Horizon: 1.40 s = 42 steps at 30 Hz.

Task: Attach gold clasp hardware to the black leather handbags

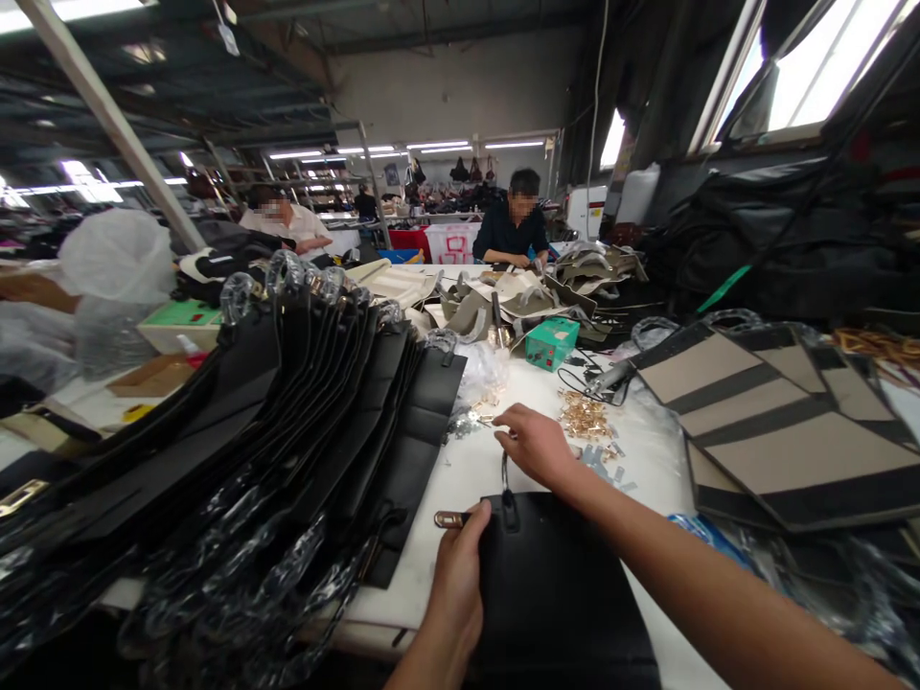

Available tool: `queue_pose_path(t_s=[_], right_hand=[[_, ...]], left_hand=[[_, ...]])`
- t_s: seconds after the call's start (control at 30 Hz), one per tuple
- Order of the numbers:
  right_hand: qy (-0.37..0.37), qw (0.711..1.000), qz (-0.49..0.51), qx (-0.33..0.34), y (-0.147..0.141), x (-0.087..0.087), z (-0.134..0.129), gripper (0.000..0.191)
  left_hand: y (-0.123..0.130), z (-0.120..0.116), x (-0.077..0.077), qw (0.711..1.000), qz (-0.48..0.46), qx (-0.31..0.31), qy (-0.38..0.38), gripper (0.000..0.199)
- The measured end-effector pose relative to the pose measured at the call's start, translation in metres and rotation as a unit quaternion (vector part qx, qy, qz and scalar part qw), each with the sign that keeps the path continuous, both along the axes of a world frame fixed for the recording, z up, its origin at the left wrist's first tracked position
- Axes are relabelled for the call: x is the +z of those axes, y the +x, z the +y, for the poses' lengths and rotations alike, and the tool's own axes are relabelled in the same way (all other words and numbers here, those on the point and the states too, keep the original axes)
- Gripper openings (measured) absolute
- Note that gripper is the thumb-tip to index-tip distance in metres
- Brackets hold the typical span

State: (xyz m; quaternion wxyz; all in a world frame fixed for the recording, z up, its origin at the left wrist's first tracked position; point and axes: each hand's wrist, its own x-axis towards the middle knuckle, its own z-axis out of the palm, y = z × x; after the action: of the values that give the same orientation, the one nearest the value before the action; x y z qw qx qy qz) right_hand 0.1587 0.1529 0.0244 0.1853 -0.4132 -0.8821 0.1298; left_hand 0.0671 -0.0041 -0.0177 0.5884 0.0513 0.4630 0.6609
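Observation:
My left hand (456,589) grips the near edge of a black leather bag panel (553,594), with its thumb beside a gold metal clasp (449,519). A thin dark loop (505,474) rises from the panel's top edge. Above it, my right hand (536,446) has its fingers pinched on what looks like a small silver fitting (497,422), partly hidden by the fingertips. Loose gold hardware (584,416) lies on the white table (460,537) just beyond my right hand.
A tall row of black leather panels (309,450) in plastic stands to my left. Tan-and-black panels (783,422) lie to my right. A green box (551,343) with cables sits ahead. A co-worker (512,220) works at the table's far end.

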Motion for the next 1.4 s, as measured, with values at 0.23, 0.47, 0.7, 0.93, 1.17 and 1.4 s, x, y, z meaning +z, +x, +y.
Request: queue_pose_path(t_s=[0.23,0.47,0.7,0.93,1.17,1.4], right_hand=[[-0.078,0.994,-0.078,-0.002,-0.053,-0.03,0.071,0.017],[-0.132,0.99,-0.038,-0.025,-0.05,-0.042,0.082,0.015],[-0.146,0.981,0.118,-0.041,-0.014,-0.001,0.039,0.024],[-0.276,0.928,0.248,-0.025,0.033,-0.015,-0.087,0.027],[-0.06,0.977,0.206,0.005,0.03,-0.043,-0.126,0.026],[-0.041,0.975,0.209,0.066,0.032,-0.047,-0.121,0.023]], left_hand=[[-0.01,-0.02,-0.002,0.993,0.093,-0.077,-0.014,0.037],[-0.033,-0.026,-0.008,0.955,0.176,-0.236,-0.042,0.05],[-0.029,-0.01,-0.019,0.994,0.075,-0.073,-0.027,0.046],[-0.008,-0.013,-0.022,0.983,0.162,0.089,-0.006,0.041],[-0.004,-0.018,-0.024,0.966,0.244,0.081,0.007,0.035],[-0.02,-0.016,-0.029,0.973,0.226,0.051,-0.004,0.04]])
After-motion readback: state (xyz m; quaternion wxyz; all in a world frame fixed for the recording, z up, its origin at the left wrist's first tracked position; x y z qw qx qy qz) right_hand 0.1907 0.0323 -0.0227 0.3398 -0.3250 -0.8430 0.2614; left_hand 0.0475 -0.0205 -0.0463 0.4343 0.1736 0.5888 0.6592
